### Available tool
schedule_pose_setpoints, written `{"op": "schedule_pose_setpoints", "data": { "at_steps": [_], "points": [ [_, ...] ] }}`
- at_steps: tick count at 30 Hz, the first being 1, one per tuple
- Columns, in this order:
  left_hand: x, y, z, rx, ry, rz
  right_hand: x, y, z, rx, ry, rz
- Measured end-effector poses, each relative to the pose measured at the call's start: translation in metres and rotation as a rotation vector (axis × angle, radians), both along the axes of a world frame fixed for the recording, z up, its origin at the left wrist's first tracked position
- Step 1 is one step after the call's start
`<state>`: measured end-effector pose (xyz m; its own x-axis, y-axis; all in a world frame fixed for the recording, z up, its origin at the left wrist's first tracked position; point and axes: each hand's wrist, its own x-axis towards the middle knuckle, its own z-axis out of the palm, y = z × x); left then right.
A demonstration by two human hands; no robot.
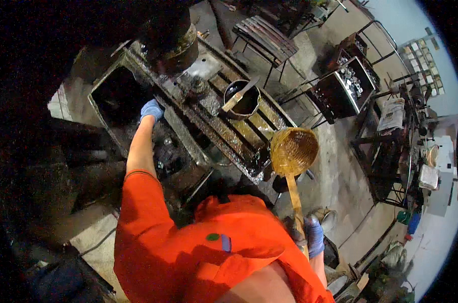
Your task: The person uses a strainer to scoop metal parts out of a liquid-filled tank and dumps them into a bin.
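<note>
My right hand, in a blue glove, is closed round the long wooden handle of a woven basket scoop. The scoop's round bowl is yellowish brown and sits high, off the near right corner of a greasy metal bench. My left hand, also gloved in blue, reaches forward to the inner edge of a dark open trough. Its fingers are lost in shadow, so I cannot tell whether they grip the edge. On the bench's slats stands a dark pot with a flat wooden-handled tool across its rim.
A large dark drum stands at the bench's far left end. Beyond the bench is a slatted stool. To the right are a metal bin of small shiny parts and a cluttered rack. A small pan lies beside my right hand.
</note>
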<state>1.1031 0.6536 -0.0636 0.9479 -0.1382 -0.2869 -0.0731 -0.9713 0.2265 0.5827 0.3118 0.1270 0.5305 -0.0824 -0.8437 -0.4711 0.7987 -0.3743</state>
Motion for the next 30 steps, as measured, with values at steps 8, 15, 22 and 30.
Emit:
{"op": "schedule_pose_setpoints", "data": {
  "at_steps": [8,15,22,30],
  "points": [
    [-0.005,0.026,-0.050,0.156,0.108,-0.186,0.026,0.012,0.012,0.097,-0.054,-0.053],
    [-0.005,0.037,-0.095,0.273,0.015,-0.574,0.048,-0.004,0.028,0.442,-0.173,0.036],
    [-0.024,0.018,-0.078,0.299,0.080,-0.399,0.047,0.000,0.039,0.425,-0.202,0.095],
    [-0.028,0.016,-0.063,0.106,-0.051,-0.144,0.045,0.020,0.033,0.285,-0.100,-0.073]
  ]
}}
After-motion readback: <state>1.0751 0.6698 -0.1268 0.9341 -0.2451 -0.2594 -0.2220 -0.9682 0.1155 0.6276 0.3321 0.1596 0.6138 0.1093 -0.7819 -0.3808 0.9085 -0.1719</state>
